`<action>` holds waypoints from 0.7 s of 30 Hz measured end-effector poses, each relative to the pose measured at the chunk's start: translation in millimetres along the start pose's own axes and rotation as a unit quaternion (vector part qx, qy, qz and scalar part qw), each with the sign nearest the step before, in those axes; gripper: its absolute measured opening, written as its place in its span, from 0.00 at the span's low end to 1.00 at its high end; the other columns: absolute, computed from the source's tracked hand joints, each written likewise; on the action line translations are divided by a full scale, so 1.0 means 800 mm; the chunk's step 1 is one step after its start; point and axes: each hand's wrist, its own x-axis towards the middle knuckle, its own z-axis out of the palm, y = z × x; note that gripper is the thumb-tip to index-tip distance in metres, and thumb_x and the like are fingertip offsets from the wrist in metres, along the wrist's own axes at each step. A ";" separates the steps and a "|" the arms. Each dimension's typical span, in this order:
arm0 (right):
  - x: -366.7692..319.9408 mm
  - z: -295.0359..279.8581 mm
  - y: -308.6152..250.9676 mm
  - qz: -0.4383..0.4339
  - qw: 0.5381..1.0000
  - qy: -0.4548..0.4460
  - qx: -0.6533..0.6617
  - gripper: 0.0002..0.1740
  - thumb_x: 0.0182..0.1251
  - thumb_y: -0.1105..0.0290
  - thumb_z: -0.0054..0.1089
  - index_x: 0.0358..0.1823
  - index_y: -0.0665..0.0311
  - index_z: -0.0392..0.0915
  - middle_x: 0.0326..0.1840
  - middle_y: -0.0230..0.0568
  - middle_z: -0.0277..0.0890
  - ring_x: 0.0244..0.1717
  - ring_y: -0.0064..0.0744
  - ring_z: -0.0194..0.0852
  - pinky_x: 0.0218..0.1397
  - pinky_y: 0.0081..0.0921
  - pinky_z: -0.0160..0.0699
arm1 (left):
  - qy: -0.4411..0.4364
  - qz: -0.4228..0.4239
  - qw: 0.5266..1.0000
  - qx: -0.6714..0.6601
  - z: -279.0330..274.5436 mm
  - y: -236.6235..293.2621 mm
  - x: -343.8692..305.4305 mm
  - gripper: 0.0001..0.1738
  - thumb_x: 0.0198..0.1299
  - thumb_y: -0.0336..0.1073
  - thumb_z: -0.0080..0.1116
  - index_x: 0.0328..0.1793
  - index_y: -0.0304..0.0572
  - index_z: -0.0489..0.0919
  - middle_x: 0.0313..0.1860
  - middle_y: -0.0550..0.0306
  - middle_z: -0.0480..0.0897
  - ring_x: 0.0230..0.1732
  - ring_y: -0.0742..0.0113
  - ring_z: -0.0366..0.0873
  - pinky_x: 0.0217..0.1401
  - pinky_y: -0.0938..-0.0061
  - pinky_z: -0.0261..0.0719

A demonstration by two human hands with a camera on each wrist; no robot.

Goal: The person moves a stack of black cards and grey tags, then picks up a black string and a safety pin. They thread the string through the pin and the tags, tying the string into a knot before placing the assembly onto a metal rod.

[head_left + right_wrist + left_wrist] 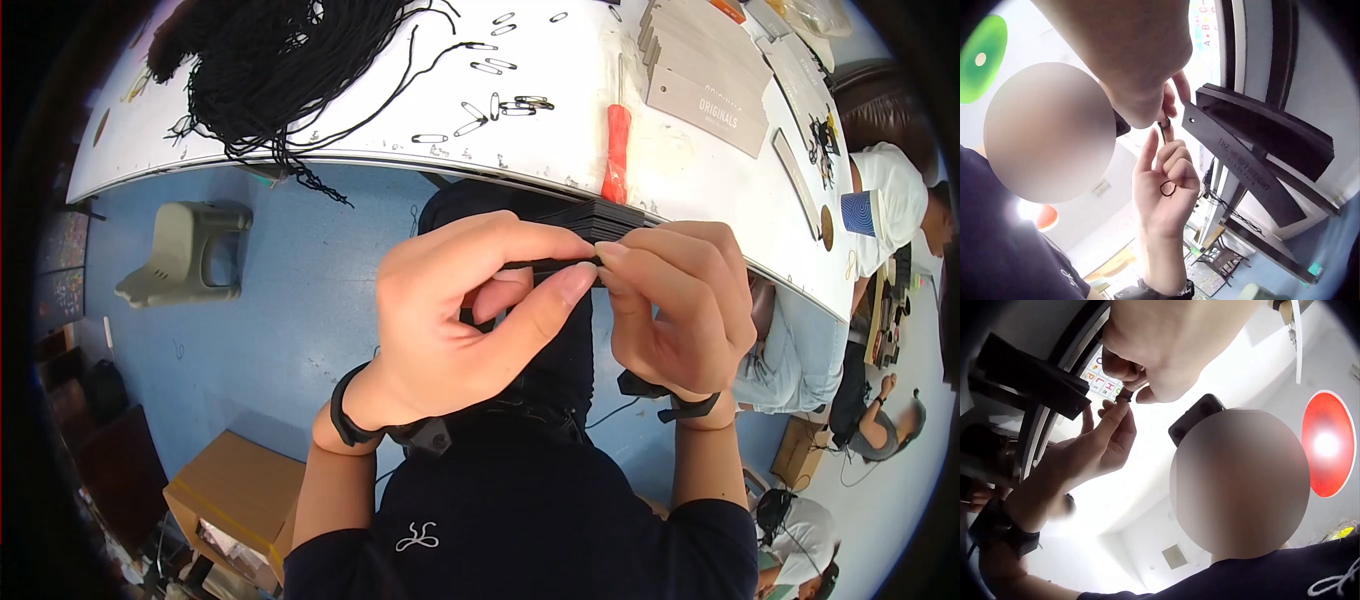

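My left hand (460,310) and right hand (680,300) meet fingertip to fingertip in front of the table edge. Thumb and forefinger of each pinch a thin black cord (1168,189), whose loop hangs across the left palm in the right wrist view. Fingers largely hide the pinched part. Just beyond the hands, a stack of black card tags (603,218) sits at the table edge. In the right wrist view, one tag (1241,162) shows a small punched hole and printed lettering, close to the fingertips.
On the white table (370,110) lie a heap of black cords (270,70), several safety pins (495,105), a red-handled tool (616,150) and grey printed cards (710,80). A stool (185,250) and a cardboard box (235,500) stand on the floor at left. Other people sit at right.
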 end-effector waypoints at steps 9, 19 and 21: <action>0.006 -0.002 -0.001 0.071 0.994 -0.029 0.081 0.13 0.41 0.82 0.67 0.32 0.68 0.78 0.27 0.38 0.75 0.26 0.34 0.72 0.27 0.23 0.71 | 0.035 0.214 0.941 0.260 0.001 -0.005 0.002 0.15 0.42 0.20 0.67 0.40 0.36 0.84 0.13 0.63 0.64 0.13 0.76 0.56 0.15 0.80 0.50; 0.016 -0.007 -0.010 0.146 0.984 -0.061 0.087 0.13 0.43 0.78 0.70 0.34 0.66 0.79 0.30 0.38 0.78 0.29 0.33 0.72 0.30 0.23 0.70 | 0.079 0.140 0.965 0.205 0.005 0.005 0.001 0.09 0.46 0.21 0.66 0.36 0.34 0.82 0.14 0.63 0.68 0.13 0.78 0.57 0.14 0.83 0.53; 0.015 -0.007 -0.007 0.123 0.985 -0.069 0.101 0.08 0.53 0.75 0.65 0.34 0.68 0.77 0.33 0.41 0.79 0.30 0.28 0.69 0.25 0.16 0.64 | 0.102 0.088 0.988 0.072 0.005 -0.004 0.001 0.06 0.49 0.21 0.66 0.35 0.33 0.82 0.16 0.64 0.71 0.15 0.83 0.57 0.16 0.87 0.51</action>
